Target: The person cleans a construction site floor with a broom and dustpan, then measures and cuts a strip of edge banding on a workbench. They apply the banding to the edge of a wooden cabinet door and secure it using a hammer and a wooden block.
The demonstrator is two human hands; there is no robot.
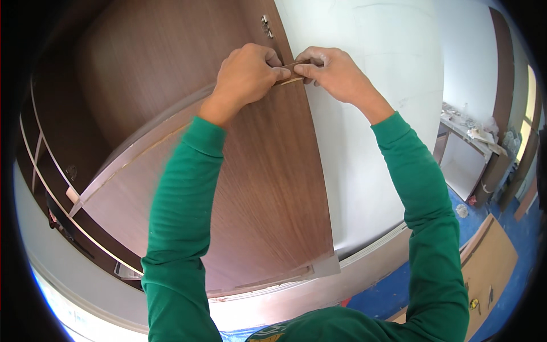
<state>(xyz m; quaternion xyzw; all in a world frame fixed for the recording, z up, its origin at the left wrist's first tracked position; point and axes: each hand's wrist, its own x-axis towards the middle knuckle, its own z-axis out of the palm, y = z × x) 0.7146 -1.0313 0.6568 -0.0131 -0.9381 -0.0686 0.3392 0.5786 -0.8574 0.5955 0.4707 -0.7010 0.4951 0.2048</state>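
My left hand (pixel 248 77) and my right hand (pixel 333 74) both pinch a short dark brown strip (pixel 289 76) with a pale lower edge, at the right edge of a brown wood-grain panel (pixel 279 176). Just above them, a metal hinge (pixel 266 27) is fixed near that edge. Behind the panel is the brown cabinet interior (pixel 137 68), and a white wall surface (pixel 376 171) stands to the right. The fingertips behind the strip are partly hidden.
At right stand a small white cabinet (pixel 460 168) with a cluttered top, upright boards (pixel 501 74) and a tan board (pixel 490 268) with tools on it, over blue floor covering (pixel 513 239). Pale-edged shelves (pixel 40 159) curve along the left.
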